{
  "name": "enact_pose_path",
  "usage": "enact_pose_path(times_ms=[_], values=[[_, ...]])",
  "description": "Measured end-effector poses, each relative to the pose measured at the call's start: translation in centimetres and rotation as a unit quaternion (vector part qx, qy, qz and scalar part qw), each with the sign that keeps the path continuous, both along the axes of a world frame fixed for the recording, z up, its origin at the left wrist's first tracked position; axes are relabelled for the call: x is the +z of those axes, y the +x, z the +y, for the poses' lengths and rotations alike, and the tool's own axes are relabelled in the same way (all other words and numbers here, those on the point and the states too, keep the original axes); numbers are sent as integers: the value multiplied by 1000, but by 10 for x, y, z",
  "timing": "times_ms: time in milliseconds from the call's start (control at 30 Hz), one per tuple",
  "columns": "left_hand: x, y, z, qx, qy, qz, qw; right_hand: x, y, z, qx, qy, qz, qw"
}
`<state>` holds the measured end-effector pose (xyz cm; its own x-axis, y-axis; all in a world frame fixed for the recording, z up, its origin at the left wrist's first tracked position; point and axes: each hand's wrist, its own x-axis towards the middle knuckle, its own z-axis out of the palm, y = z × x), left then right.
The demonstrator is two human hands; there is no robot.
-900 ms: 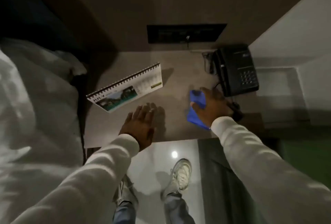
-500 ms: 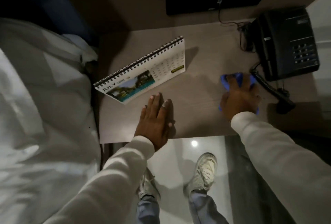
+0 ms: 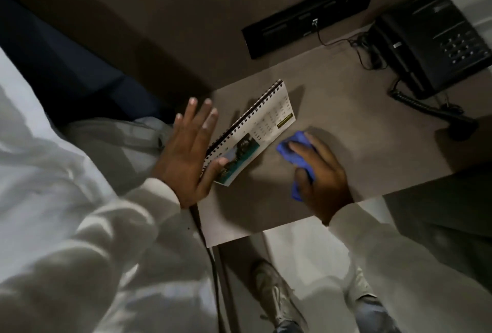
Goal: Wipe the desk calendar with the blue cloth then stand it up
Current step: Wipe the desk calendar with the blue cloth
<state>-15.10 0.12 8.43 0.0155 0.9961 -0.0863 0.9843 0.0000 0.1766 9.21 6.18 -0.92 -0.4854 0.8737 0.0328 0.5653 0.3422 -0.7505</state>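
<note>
The spiral-bound desk calendar (image 3: 262, 125) lies flat on the small brown table (image 3: 346, 130), its picture end toward me. My left hand (image 3: 189, 151) hovers at the calendar's near-left corner with fingers spread, and the thumb rests on the picture. My right hand (image 3: 322, 173) presses the crumpled blue cloth (image 3: 292, 151) onto the table just right of the calendar. The cloth is close to the calendar's right edge; whether they touch is unclear.
A black telephone (image 3: 436, 42) with a coiled cord (image 3: 415, 105) sits at the table's far right. A black wall socket panel (image 3: 314, 10) is behind. White bedding (image 3: 53, 173) lies to the left. My shoes (image 3: 277, 295) stand on the floor below.
My left hand has moved left from the table's front edge to the calendar's corner. My right hand has slid the cloth leftward, close to the calendar. The view has tilted.
</note>
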Motion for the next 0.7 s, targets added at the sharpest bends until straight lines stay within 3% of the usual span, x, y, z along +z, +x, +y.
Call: enact_pose_path(times_ms=[100,233,367,567,700], values=[[-10,-25,19,-84,-46,33,995,-3,-33,-25,-32,-55,95,993],[-29,-35,29,-177,-56,79,979,-18,-73,-48,-97,-43,111,988],[-40,-39,32,-209,-46,36,976,-37,-106,-65,-116,35,125,985],[-43,-39,36,-232,-59,3,971,-57,-132,-90,-107,53,143,982],[-48,-44,38,-256,-47,-1,965,-56,-136,-67,-181,85,139,970]])
